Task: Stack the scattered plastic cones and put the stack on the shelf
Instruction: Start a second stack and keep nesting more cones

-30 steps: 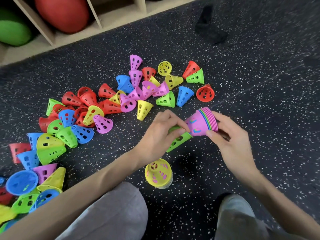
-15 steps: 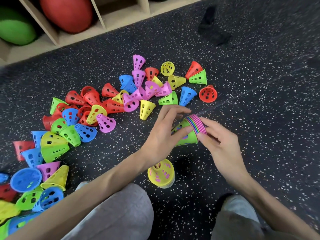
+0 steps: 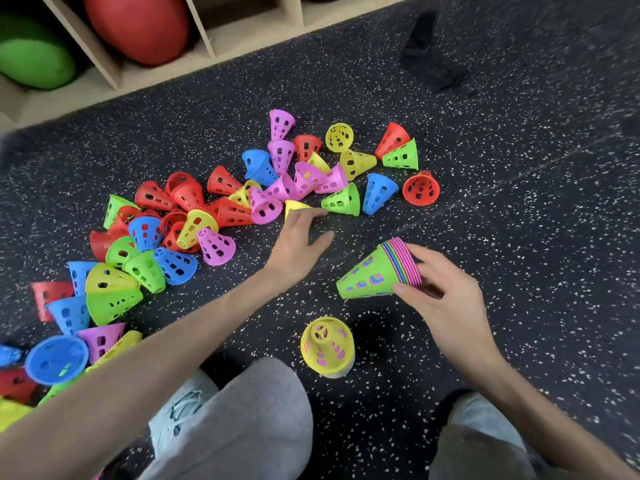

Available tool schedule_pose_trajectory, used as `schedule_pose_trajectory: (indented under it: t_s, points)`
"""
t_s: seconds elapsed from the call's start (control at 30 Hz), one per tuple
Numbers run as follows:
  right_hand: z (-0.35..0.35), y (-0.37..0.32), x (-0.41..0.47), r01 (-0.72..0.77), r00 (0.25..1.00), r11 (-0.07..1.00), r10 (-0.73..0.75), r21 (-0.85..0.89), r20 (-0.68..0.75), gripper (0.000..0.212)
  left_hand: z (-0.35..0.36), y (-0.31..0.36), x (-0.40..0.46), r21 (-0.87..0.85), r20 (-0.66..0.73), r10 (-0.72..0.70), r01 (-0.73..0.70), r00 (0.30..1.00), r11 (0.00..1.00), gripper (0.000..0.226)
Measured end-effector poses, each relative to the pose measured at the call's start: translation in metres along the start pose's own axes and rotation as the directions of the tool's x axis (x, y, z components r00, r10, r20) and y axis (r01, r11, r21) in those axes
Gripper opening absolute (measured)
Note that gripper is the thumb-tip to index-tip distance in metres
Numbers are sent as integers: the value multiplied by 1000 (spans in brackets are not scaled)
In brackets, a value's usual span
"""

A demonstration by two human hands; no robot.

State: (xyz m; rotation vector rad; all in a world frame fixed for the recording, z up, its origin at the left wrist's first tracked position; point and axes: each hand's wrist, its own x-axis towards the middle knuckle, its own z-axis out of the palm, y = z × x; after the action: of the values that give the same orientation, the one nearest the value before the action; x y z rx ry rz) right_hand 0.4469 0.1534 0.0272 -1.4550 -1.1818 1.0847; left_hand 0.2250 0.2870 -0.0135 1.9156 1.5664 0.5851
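My right hand (image 3: 446, 299) grips a stack of nested cones (image 3: 377, 273) by its wide end; the outermost cone is green and the stack lies tilted with its tip to the left, above the floor. My left hand (image 3: 299, 242) reaches forward with straight fingers, its fingertips over a yellow cone (image 3: 294, 206) at the near edge of the pile. Several loose cones (image 3: 214, 216) in red, blue, green, yellow and pink lie scattered across the dark floor. A second short stack with a yellow cone on top (image 3: 327, 346) stands between my knees.
A wooden shelf (image 3: 207, 39) runs along the back, holding a red ball (image 3: 138, 26) and a green ball (image 3: 33, 60). A black object (image 3: 429, 53) lies on the floor at the far right. My knees in grey trousers (image 3: 242, 420) are at the bottom.
The green cone went onto the stack in my right hand. My left hand let go of it and moved forward to the yellow cone; the stack shifted right.
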Motion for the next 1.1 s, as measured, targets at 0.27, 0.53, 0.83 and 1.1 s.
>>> schedule_pose_trajectory:
  t_s: [0.27, 0.53, 0.83, 1.1]
  points:
    - [-12, 2, 0, -37, 999, 999, 36, -25, -33, 51, -9, -35, 40, 279, 167, -111, 62, 980, 958, 88]
    - [-12, 3, -2, -45, 998, 999, 44, -31, -36, 50, -11, -41, 36, 299, 73, 6, -27, 997, 954, 72]
    - [-14, 6, -2, -62, 997, 998, 61, -11, -40, 50, 5, -48, 28, 273, 283, 3, -84, 959, 958, 78]
    - [-16, 7, -2, -45, 997, 998, 42, -40, -70, 51, 17, -44, 10, 186, 278, 17, -71, 960, 980, 77]
